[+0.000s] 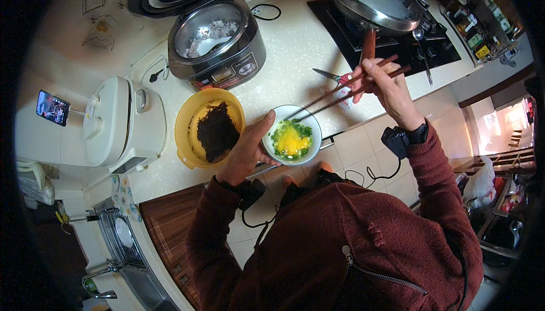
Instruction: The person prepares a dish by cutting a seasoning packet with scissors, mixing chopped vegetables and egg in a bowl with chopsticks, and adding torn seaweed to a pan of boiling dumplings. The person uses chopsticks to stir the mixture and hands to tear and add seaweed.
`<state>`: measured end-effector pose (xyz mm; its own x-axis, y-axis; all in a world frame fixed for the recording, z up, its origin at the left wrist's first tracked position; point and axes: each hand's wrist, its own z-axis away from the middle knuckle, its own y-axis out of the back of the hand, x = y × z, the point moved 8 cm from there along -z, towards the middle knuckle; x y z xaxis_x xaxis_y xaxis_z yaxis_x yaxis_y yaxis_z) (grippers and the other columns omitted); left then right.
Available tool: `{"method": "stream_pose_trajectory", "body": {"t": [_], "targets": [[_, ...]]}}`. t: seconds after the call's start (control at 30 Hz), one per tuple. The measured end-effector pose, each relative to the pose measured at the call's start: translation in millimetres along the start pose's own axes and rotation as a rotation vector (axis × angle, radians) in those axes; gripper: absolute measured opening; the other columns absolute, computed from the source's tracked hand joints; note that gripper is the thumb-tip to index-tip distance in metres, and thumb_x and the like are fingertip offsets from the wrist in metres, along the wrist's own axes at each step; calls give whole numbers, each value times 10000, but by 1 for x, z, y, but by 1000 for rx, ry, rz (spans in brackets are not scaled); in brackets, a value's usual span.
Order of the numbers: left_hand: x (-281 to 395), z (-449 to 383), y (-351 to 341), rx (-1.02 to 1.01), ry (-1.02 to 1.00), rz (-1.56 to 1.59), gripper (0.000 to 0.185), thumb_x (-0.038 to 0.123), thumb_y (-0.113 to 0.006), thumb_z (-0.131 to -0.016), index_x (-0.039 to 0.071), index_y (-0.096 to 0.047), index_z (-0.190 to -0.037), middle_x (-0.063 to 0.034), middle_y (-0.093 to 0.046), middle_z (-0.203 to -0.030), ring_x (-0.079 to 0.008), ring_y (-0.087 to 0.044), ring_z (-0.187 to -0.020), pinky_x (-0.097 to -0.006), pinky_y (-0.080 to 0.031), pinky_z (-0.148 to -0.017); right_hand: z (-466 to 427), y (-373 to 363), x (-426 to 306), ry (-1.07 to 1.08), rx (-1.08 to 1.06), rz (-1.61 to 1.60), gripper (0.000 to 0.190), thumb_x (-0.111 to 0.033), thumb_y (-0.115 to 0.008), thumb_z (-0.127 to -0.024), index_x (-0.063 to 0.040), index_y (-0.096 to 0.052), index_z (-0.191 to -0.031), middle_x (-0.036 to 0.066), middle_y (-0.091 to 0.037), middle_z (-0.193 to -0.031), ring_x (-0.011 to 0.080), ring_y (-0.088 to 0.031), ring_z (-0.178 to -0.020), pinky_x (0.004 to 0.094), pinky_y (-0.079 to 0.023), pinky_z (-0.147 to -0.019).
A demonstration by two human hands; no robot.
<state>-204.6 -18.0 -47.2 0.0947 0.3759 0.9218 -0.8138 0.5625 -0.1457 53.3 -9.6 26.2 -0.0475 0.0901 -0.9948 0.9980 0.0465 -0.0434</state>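
Note:
My left hand (251, 145) grips a small white bowl (315, 149) by its left side, the thumb up along the rim. In the bowl lie broken egg yolk (291, 138) and chopped green leaves (300, 129), which look like scallion. Two dark wooden chopsticks (332, 94) are held in my right hand (385, 85), up and to the right of the bowl. Their tips reach down into it, near the far side of the egg. Left of my left hand stands a yellow plastic basin (186, 128) with a dark, stringy mass (217, 132) in it, perhaps seaweed.
Red-handled scissors (330, 74) lie on the counter beyond the bowl. An open rice cooker (221, 68) holds rice and a white paddle (210, 45). A lidded pan (374, 4) sits on the black hob (443, 51). A white appliance (144, 128) and a phone (53, 108) are at left.

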Motion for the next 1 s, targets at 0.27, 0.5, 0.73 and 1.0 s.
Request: {"method": "stream_pose_trajectory", "body": {"t": [0.27,0.5,0.73,1.0], "targets": [[-14,-5,3,-38,81,75,586,481,-301,-1017,-10,-476,-1282,-122,-628,-1112,-161,-678,-913,-254,-589,-616,-7,-4,-4,0,-79,130,395,-359,-475,-1003,-10,-632,-906,57,-664,-720,132,-668,-598,191,-466,-490],[-8,0,3,54,30,77,608,561,-413,-961,21,-527,-1215,-68,-647,-948,-74,-647,-675,-191,-532,-507,-7,-13,3,-43,-113,5,368,-318,-492,-999,16,-606,-895,109,-652,-738,157,-653,-618,278,-568,-542],[-2,7,5,71,-40,0,600,556,-414,-963,18,-537,-1198,-64,-647,-920,-81,-647,-660,-195,-522,-496,-11,-16,6,-67,-112,-7,366,-303,-490,-1001,29,-617,-912,120,-660,-741,179,-658,-611,283,-567,-562],[-17,0,9,95,19,129,560,506,-410,-986,9,-541,-1209,-88,-670,-939,-109,-669,-661,-195,-534,-472,-8,-21,14,-122,-166,32,378,-317,-486,-1002,17,-630,-896,87,-670,-744,169,-664,-584,226,-528,-535]]}}
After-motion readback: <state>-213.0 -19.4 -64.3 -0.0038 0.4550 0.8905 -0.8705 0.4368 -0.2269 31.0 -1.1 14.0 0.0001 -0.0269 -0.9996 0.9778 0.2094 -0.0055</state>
